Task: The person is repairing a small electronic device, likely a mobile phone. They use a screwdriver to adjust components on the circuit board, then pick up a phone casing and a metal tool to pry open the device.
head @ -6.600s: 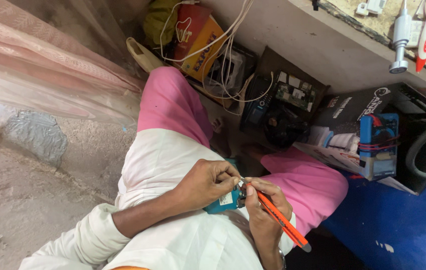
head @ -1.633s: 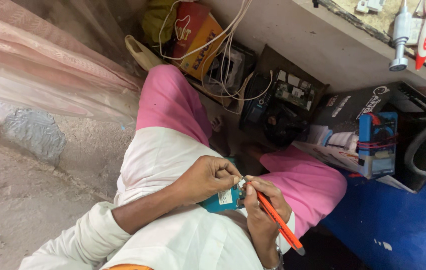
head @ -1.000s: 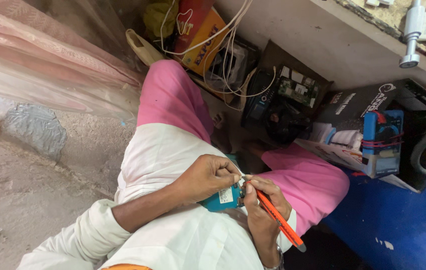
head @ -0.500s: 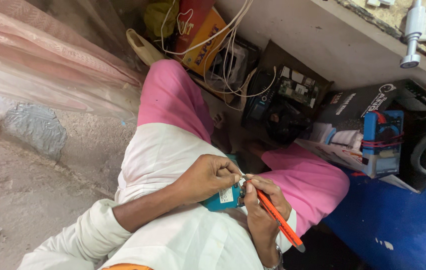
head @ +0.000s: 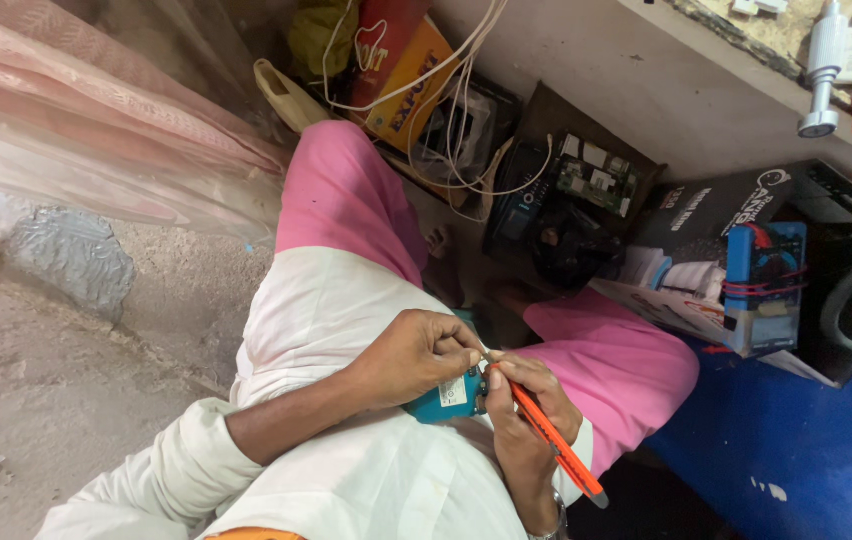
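Observation:
My left hand [head: 414, 352] grips a small teal part [head: 441, 397] with a white label, held over my lap. My right hand [head: 526, 408] holds an orange-handled tool [head: 551, 443], its tip set against the top of the teal part where my left fingertips pinch. The two hands touch at that spot. I sit with pink trousers [head: 346, 200] and a white shirt below the hands. The tool's tip and the part's top are hidden by my fingers.
A blue meter-like device [head: 764, 285] lies on a dark box at right, above a blue surface [head: 806, 450]. A circuit board [head: 596, 172], white cables [head: 446, 90] and an orange-red carton [head: 401, 70] crowd under the shelf. A concrete floor [head: 36, 380] spreads left.
The hands stay together on the teal part with only slight shifts. The view has drifted a little; the tool's angle is nearly the same.

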